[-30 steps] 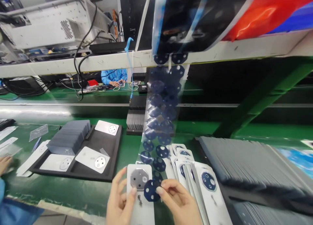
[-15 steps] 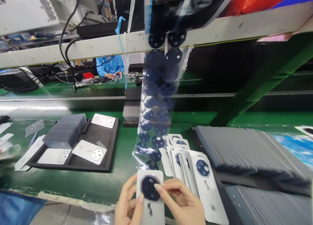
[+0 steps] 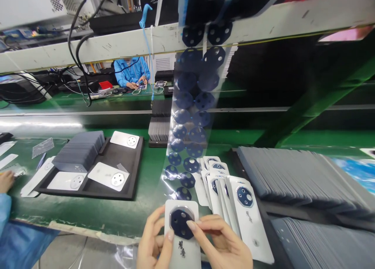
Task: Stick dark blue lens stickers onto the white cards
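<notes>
My left hand [image 3: 154,239] grips a white phone back cover [image 3: 190,258] by its left side, thumb on the face. On the cover's upper part lies a dark blue camera sticker [image 3: 179,221] with several holes. My right hand [image 3: 222,239] pinches the right edge of that sticker with thumb and forefinger, touching the cover. Whether the sticker's edge is lifted or flat is hidden by the fingers. Beyond my hands hangs a clear film strip [image 3: 203,100] bearing rows of similar stickers. To the right, overlapping white covers [image 3: 254,234] with blue stickers lie in a pile.
A black tray [image 3: 133,175] at left holds white covers and a row of grey panels [image 3: 79,148]. More grey panels [image 3: 293,175] stand in a right-hand tray. Another person's hand [image 3: 6,181] reaches in at far left. A beam [image 3: 117,50] crosses above.
The view has shifted slightly. Another person's hand and blue sleeve have come in at the left edge. My hands keep the same hold on cover and sticker.
</notes>
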{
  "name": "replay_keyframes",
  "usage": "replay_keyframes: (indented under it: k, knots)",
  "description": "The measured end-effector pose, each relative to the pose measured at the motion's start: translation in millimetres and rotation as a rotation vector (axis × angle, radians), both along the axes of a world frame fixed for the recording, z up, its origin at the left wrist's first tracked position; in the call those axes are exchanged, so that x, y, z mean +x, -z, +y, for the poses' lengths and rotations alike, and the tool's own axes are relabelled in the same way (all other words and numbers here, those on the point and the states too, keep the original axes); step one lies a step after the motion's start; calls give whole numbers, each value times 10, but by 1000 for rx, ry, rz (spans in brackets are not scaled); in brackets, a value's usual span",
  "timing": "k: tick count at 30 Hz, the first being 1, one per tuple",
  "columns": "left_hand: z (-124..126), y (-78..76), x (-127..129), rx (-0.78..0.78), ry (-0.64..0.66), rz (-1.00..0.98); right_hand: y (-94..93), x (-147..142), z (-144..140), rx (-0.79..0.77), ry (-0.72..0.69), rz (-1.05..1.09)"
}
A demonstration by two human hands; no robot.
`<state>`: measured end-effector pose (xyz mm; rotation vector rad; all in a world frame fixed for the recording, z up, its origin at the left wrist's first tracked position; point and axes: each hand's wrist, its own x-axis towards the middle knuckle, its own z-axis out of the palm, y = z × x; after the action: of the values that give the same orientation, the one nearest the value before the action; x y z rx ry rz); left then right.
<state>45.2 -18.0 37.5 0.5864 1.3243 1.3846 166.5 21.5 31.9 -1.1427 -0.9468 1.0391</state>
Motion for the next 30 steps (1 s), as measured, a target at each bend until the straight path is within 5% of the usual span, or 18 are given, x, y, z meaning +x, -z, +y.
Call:
replay_keyframes:
  k: [18, 30]
  knots:
    - [-8, -145, -3, 0, -19, -30, -168, -80, -32, -129, 6, 80]
    - [-30, -157, -71, -15, 8, -4, -61, -28, -25, -40, -71, -21]
